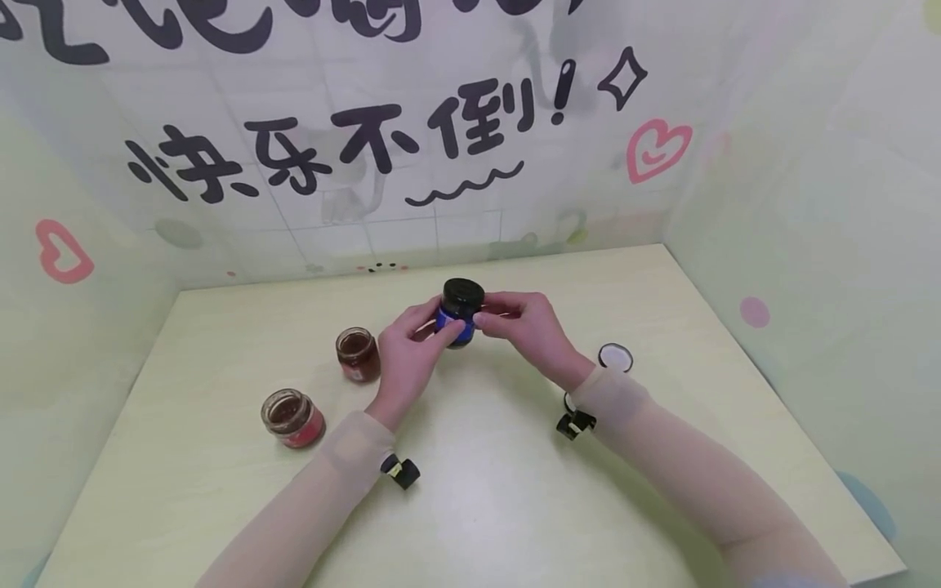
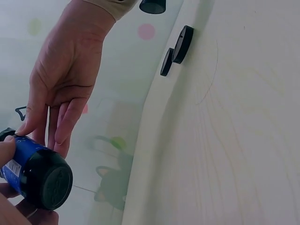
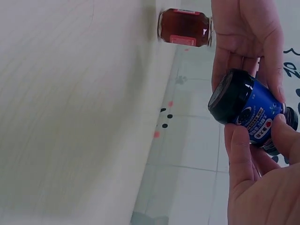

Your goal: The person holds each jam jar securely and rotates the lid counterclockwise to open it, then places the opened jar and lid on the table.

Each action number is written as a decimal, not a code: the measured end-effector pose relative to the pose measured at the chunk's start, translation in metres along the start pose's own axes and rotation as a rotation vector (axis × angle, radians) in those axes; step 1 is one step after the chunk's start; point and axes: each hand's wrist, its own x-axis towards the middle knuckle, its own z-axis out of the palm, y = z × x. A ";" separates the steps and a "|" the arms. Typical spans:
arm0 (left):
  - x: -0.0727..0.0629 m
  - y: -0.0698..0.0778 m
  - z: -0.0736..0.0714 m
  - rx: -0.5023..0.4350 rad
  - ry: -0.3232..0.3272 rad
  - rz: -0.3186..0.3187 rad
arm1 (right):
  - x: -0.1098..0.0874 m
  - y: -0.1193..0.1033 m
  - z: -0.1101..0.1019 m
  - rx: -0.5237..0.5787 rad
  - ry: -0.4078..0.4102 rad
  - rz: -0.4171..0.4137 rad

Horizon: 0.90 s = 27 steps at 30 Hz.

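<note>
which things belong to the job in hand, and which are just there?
Part of the job:
- blue-labelled jar, held by left hand and right hand
- probably the nearer open jar, farther open jar and two loose lids

Just there:
- table
- wall with writing
- wrist cameras

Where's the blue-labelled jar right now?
Head view: the blue-labelled jar is near the centre, held above the table between the left hand and right hand, with the rear open jar off to its left.
</note>
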 end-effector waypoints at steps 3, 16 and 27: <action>-0.004 0.007 0.000 0.025 -0.003 -0.004 | -0.003 -0.003 0.002 0.041 0.001 0.005; -0.022 0.017 -0.011 -0.005 -0.054 -0.008 | -0.018 -0.014 0.011 0.105 0.002 0.043; -0.033 0.025 -0.016 -0.025 -0.094 -0.032 | -0.028 -0.022 0.013 0.117 -0.004 0.033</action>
